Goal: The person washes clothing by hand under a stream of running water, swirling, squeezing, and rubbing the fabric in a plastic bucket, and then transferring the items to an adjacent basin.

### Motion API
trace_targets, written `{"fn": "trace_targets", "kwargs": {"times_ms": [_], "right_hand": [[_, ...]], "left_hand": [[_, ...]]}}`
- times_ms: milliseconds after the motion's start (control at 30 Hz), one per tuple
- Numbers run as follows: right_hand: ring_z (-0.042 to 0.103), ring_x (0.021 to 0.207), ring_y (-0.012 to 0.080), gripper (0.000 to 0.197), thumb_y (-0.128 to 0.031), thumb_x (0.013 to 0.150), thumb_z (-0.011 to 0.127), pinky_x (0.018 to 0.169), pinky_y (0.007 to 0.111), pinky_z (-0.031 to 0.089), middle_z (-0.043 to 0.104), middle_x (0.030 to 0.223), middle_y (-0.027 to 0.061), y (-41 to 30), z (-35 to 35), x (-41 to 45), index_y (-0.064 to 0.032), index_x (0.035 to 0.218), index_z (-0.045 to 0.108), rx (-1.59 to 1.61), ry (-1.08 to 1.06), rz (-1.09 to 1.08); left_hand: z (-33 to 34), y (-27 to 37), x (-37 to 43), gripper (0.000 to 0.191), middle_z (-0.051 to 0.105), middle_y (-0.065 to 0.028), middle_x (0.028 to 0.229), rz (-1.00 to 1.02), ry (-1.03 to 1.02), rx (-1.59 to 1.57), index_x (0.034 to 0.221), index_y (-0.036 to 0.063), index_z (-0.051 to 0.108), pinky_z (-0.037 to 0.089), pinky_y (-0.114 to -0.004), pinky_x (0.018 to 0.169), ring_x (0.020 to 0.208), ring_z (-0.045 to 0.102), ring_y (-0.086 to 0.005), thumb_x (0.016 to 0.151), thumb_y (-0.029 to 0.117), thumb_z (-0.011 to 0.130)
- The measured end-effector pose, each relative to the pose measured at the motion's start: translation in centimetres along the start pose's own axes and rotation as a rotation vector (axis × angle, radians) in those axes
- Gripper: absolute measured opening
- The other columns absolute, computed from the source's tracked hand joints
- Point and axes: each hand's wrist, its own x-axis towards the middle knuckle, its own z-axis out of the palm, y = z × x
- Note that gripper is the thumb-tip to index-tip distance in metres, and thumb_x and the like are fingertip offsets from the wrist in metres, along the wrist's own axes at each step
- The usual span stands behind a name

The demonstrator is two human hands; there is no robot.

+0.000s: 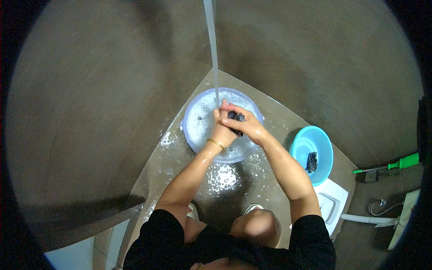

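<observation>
My left hand point(222, 132), with a gold bangle at its wrist, is over a round pale-lavender basin point(189, 143) full of sudsy water point(201, 130). Close against it, my right hand point(251, 126) curls its fingers round a bunched wet dark cloth point(236, 116). The cloth is pressed between both hands, and part of it is hidden behind the right fingers. From the top of the view a narrow pale column, apparently running water point(211, 37), comes down to the left fingertips and the basin.
A turquoise tub point(297, 141) on the right holds another dark cloth piece point(312, 162). Beside it is a white squat toilet pan point(334, 206). A green-handled brush or tool point(403, 162) and a white pipe point(366, 219) are along the right wall. Wet floor tiles point(266, 182) surround the basin.
</observation>
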Motion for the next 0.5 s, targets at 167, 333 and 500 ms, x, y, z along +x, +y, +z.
{"fn": "trace_targets", "kwargs": {"times_ms": [167,333,500], "right_hand": [[0.056,0.089,0.0156,0.016,-0.015,0.080,0.066,0.080,0.030,0.044,0.063,0.093,0.0095,-2.2,-1.1,-1.4,0.0000,0.086,0.064,-0.268,0.307,-0.128],[0.057,0.088,0.0267,0.020,-0.008,0.077,0.062,0.087,0.036,0.040,0.062,0.086,0.0094,-4.1,2.4,-1.8,-0.0059,0.096,0.063,-0.538,0.437,-0.813],[0.056,0.080,0.0115,0.026,-0.013,0.089,0.055,0.079,0.026,0.045,0.060,0.083,0.0048,-4.9,3.8,-3.2,-0.0006,0.111,0.054,0.219,0.703,-0.516]], "left_hand": [[-4.5,-0.5,0.1,0.108,0.022,-0.0151,0.142,-0.284,-0.509,-0.980,0.142,0.0147,-0.011,0.031,-0.036,0.103,0.124,0.037,-0.0266,0.074,0.017,0.072],[-3.1,4.7,0.7,0.062,0.050,-0.0114,0.121,-0.514,-0.335,-1.743,0.129,0.0139,0.040,0.037,-0.041,0.099,0.113,0.047,-0.0269,0.085,0.057,0.045],[-2.5,8.9,0.4,0.027,0.059,-0.0075,0.105,-0.146,0.084,-1.580,0.109,0.0033,0.053,0.045,-0.031,0.088,0.096,0.057,-0.0189,0.084,0.011,0.060]]}}
